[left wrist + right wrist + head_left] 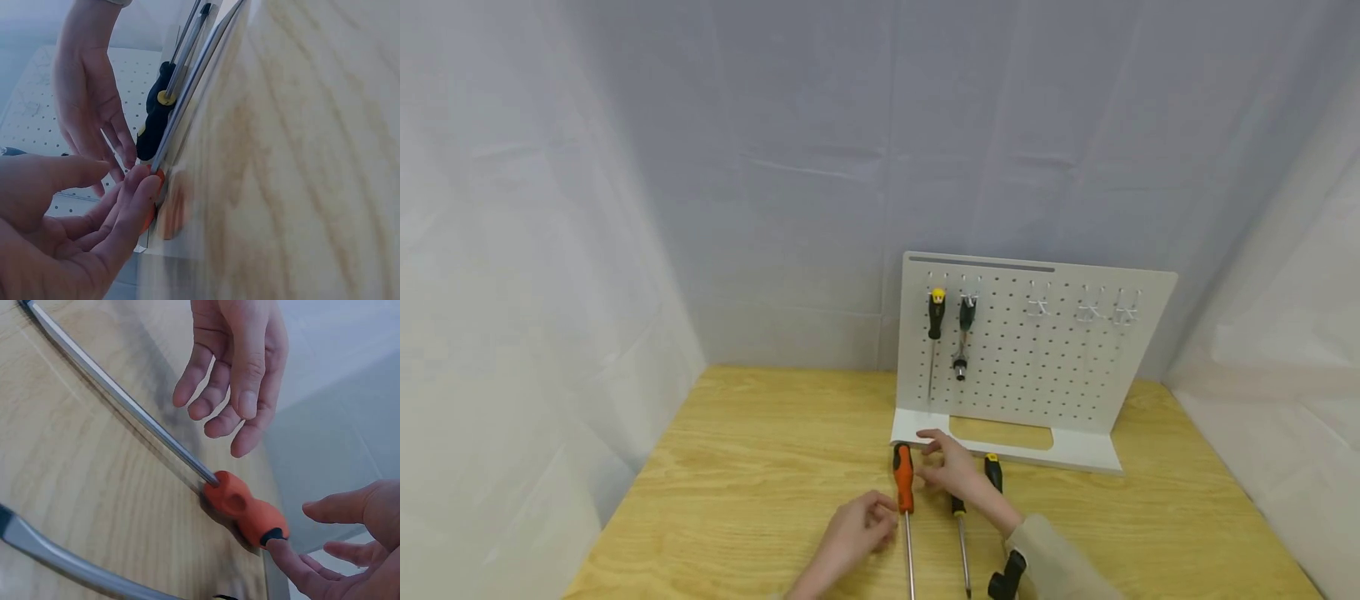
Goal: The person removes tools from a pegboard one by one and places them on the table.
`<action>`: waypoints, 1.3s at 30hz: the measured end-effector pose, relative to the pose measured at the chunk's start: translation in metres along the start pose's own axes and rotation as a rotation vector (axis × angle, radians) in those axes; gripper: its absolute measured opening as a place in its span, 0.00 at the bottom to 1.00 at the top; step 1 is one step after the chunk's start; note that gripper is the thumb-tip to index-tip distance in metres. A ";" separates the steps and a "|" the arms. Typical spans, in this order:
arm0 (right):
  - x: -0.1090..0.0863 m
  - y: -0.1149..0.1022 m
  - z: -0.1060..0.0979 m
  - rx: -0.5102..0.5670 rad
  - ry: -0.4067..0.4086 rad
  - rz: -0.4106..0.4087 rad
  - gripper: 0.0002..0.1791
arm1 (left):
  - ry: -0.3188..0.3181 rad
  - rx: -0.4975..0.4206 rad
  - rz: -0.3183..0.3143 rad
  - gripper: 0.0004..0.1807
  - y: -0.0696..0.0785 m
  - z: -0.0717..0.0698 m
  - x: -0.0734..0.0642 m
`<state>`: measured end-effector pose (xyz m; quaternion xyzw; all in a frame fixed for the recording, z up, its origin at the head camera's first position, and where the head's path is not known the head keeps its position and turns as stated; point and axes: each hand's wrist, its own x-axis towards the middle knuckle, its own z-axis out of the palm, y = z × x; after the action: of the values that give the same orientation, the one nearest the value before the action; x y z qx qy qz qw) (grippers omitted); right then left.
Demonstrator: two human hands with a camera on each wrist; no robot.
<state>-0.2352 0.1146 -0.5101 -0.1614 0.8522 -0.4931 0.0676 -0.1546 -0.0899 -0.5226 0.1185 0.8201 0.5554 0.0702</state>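
An orange-and-black-handled screwdriver (pixel 903 479) lies on the wooden table, its long metal shaft toward the person. My left hand (pixel 859 527) is just left of the handle's lower end, fingers loosely bent and holding nothing. On the other side, my right hand (pixel 957 468) hovers by the upper end of the handle, thumb and fingers spread apart. In the right wrist view one right fingertip overlaps the black end of the orange handle (pixel 256 519). Under and beside the right hand lie two black-and-yellow screwdrivers, one (pixel 958 507) partly hidden by it, the other (pixel 993 472) farther right.
Behind the hands stands a white pegboard (pixel 1015 367) on a flat base. A yellow-topped screwdriver (pixel 936 317) and a dark-handled tool (pixel 967 315) with a thick tip hang at its left. Several bare hooks (pixel 1090 308) are at its right. White sheets (pixel 790 208) surround the table.
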 end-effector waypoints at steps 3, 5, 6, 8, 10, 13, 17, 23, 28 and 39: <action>0.001 -0.003 -0.009 0.015 0.033 0.014 0.31 | 0.015 0.007 0.037 0.10 0.002 -0.003 0.006; 0.003 -0.005 -0.015 0.008 0.071 0.028 0.30 | 0.026 0.007 0.051 0.10 0.004 -0.004 0.010; 0.003 -0.006 -0.018 0.013 0.095 0.031 0.30 | 0.029 0.008 0.056 0.10 0.006 -0.005 0.012; 0.005 -0.008 -0.025 0.021 0.137 0.032 0.30 | 0.039 0.009 0.065 0.10 0.008 -0.005 0.017; 0.008 -0.008 -0.033 0.047 0.164 0.020 0.29 | 0.053 0.041 0.087 0.11 0.010 -0.006 0.022; 0.012 -0.012 -0.048 0.074 0.202 -0.009 0.28 | 0.071 0.082 0.117 0.13 0.015 -0.008 0.030; 0.018 -0.019 -0.067 0.069 0.283 -0.058 0.25 | 0.081 0.115 0.139 0.14 0.024 -0.010 0.043; 0.029 -0.030 -0.092 0.114 0.421 -0.119 0.23 | 0.093 0.058 0.199 0.15 0.037 -0.010 0.065; 0.038 -0.040 -0.105 0.119 0.482 -0.130 0.23 | 0.119 0.007 0.236 0.14 0.044 -0.007 0.083; 0.063 -0.051 -0.114 0.133 0.511 -0.161 0.25 | 0.142 -0.041 0.265 0.14 0.055 0.007 0.118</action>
<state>-0.3149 0.1629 -0.4057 -0.0941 0.7919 -0.5763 -0.1785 -0.2601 -0.0320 -0.4720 0.1845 0.7887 0.5834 -0.0594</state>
